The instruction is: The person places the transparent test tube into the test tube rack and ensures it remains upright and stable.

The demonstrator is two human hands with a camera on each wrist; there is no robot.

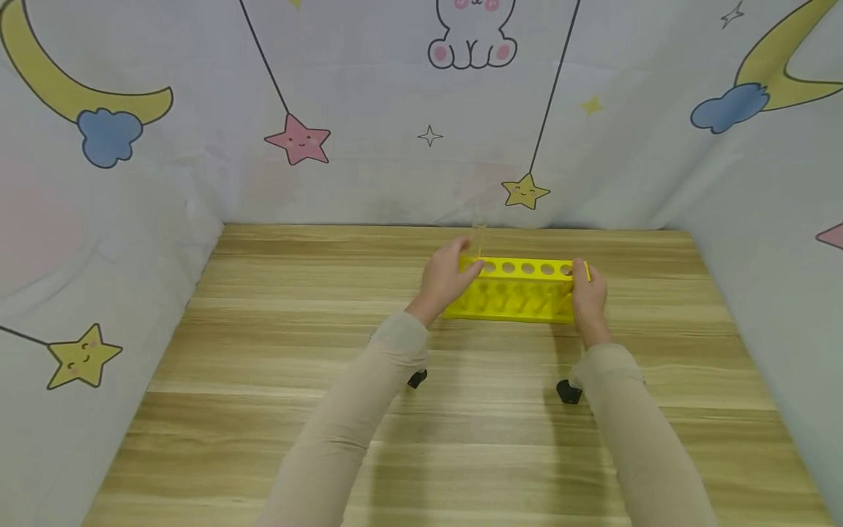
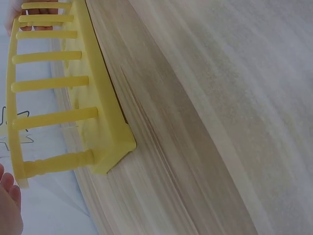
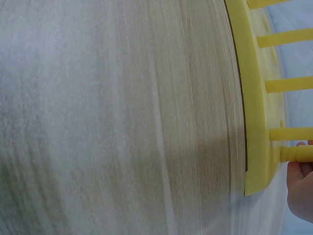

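Note:
A yellow test tube rack [image 1: 516, 298] stands on the wooden tabletop, with a row of round holes on top and pegs below. At its right end, my right hand [image 1: 590, 296] grips the frame; the right wrist view shows fingers [image 3: 299, 188] at the end post. A clear tube [image 1: 479, 241] rises from the rack near its left end. My left hand [image 1: 444, 274] is beside that tube, thumb and forefinger spread apart around the rack's top left corner. In the left wrist view, fingertips [image 2: 7, 182] sit right at the top plate's end, and the tube shows faintly behind the pegs.
The wooden table [image 1: 263, 410] spreads toward me and to both sides. A white cloth backdrop [image 1: 369, 183] with printed stars, moons and clouds hangs behind and beside it. Black pieces [image 1: 569, 391] of the wrist gear show under both sleeves.

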